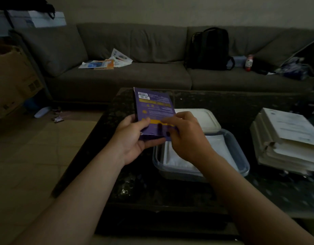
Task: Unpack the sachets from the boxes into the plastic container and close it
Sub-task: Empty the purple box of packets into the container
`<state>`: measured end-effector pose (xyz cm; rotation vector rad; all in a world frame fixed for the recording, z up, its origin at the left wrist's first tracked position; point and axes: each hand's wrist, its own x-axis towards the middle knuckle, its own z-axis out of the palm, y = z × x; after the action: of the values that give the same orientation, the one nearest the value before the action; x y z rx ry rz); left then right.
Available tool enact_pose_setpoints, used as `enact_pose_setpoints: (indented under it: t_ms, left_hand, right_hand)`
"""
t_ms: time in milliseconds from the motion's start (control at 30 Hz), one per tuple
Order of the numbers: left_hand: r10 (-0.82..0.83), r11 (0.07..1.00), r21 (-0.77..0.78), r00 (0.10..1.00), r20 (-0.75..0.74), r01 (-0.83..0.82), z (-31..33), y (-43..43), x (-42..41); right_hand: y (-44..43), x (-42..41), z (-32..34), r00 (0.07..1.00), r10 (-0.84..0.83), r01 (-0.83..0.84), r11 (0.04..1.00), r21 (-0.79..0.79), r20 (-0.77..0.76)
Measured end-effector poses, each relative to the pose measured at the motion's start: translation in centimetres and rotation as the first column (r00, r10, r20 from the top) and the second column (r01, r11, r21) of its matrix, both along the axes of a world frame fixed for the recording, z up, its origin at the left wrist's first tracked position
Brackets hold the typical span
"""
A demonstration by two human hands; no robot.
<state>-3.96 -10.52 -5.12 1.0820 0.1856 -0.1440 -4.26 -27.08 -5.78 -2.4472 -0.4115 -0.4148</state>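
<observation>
I hold a flat purple box (153,105) with yellow bands above the dark table, its torn near end toward me. My left hand (135,137) grips the box's near left corner, thumb on top and fingers underneath. At that same end my right hand (185,137) has its fingers curled, pinching the box. Below my right hand sits the clear plastic container (241,156), with white sachets (177,160) lying inside. Its white lid (205,118) lies on the table just behind it.
A stack of papers and booklets (287,138) lies at the table's right. Behind the dark table (131,183) runs a grey sofa (135,50) with leaflets (106,62) and a black backpack (209,48). A cardboard box (13,76) stands on the floor at left.
</observation>
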Motion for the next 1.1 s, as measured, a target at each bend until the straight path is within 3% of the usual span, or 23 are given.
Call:
enact_pose_setpoints:
  t_ms: [200, 400, 933, 1100]
  left_hand:
    - [-0.077, 0.995, 0.066, 0.997, 0.009, 0.077, -0.1, -3.1, -0.5]
    - [-0.099, 0.991, 0.088, 0.995, 0.002, 0.098, -0.5, -4.3, -0.5]
    - [-0.104, 0.991, 0.085, 0.995, -0.003, 0.104, -1.0, -4.4, 0.0]
    - [-0.099, 0.991, 0.091, 0.995, 0.009, 0.097, -1.0, -4.4, 0.2]
  right_hand:
    - [-3.5, -1.3, -0.1, 0.991, 0.073, -0.065, 0.996, -0.067, 0.116]
    - [-5.2, -1.2, -0.3, 0.993, 0.094, -0.084, 0.987, -0.136, 0.069]
    - [-5.8, -0.5, -0.9, 0.987, 0.158, -0.152, 0.979, -0.138, 0.035]
    - [-5.8, -0.7, -1.0, 0.992, 0.119, -0.116, 0.992, -0.056, 0.05]
